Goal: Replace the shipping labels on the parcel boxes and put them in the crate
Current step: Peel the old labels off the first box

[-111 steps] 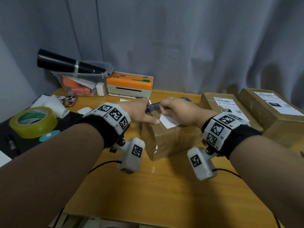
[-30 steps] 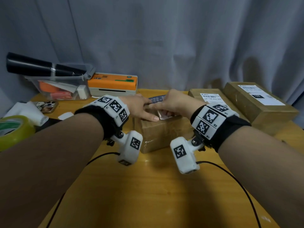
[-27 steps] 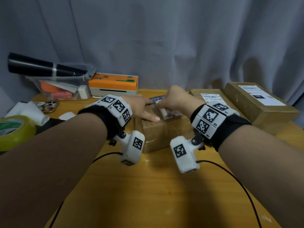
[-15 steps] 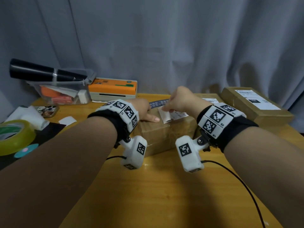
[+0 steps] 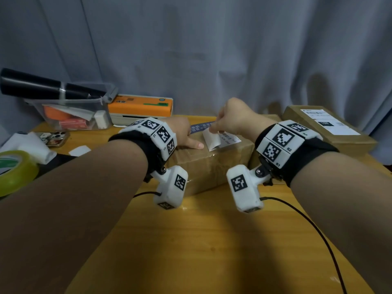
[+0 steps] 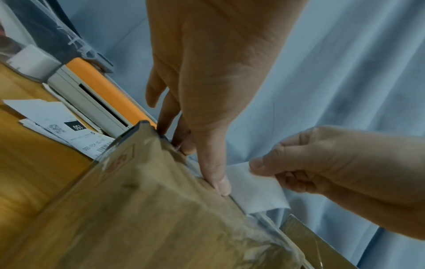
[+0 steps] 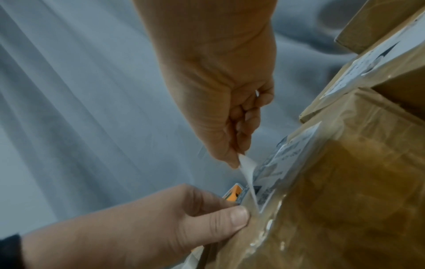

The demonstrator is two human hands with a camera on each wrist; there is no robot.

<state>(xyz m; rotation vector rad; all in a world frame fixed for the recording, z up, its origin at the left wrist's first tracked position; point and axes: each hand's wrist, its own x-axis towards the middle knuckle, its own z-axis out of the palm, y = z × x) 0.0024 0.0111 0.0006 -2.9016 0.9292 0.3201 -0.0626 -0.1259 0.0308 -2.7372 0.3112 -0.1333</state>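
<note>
1. My right hand (image 5: 232, 118) has thumb and forefinger pinched tight on the free corner of the shipping label (image 5: 212, 140), the other fingers curled in behind; the lifted flap shows its blank white underside.
2. My left hand (image 5: 182, 134) lies with fingers straight and flat on the lid of the parcel box (image 5: 212, 164), the forefinger tip pressing just beside the peel line.
3. The label's far part, the printed side, is still stuck to the box top, so I judge the peel roughly half done.
4. To do this well, I would pull low and back along the lid, slowly, so the paper comes off whole rather than tearing.
5. I would keep the pressing finger close to the peel line so the box stays put on the wooden table (image 5: 201, 240).
6. Two more labelled boxes (image 5: 326, 126) wait to my right; no crate is in view.
</note>
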